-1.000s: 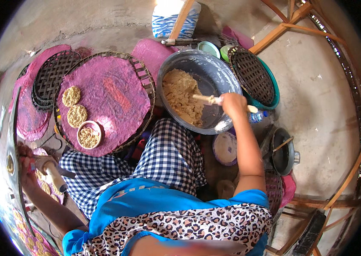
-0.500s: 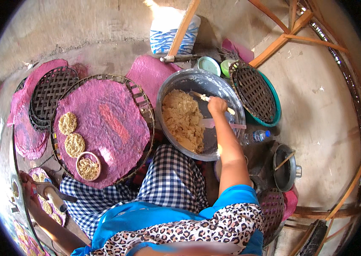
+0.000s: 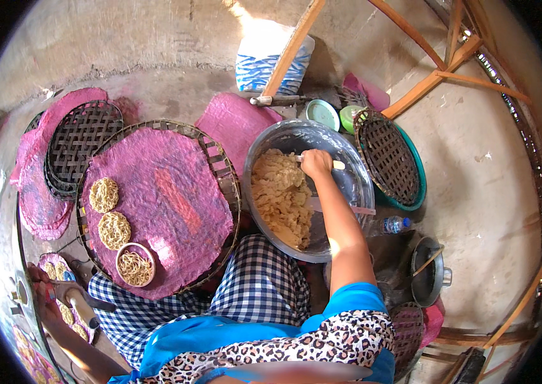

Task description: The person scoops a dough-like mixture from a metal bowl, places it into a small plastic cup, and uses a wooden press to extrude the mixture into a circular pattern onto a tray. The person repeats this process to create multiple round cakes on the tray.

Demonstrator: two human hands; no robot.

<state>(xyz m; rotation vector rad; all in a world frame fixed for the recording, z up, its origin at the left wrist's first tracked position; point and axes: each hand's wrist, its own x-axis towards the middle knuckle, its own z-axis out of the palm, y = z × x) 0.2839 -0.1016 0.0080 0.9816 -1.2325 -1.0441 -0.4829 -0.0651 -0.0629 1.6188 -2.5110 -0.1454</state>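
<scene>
Just beyond your checked trousers [image 3: 255, 272], at one o'clock from your seat, stands the grey basin [image 3: 351, 153], with pale dough [image 3: 280, 198] heaped in its nine o'clock half. Your right hand [image 3: 316, 164], over the basin's twelve o'clock side, has its grip closed round a wooden stick [image 3: 339, 165]. You seem to be working the dough: best draw short strokes inward from the wall, and keep your forearm [image 3: 348, 246] from knocking the pale strip [image 3: 360, 210] that points to three o'clock. At ten, a small round bowl [image 3: 152, 264] holds noodle-like strands; at nine, your left hand [image 3: 42, 297] is too dark to tell its grip. At two, a grey pan [image 3: 422, 294] holds a thin stick [image 3: 430, 261]. Farther, at one, a teal basin [image 3: 419, 195] bears a woven tray [image 3: 389, 157].
</scene>
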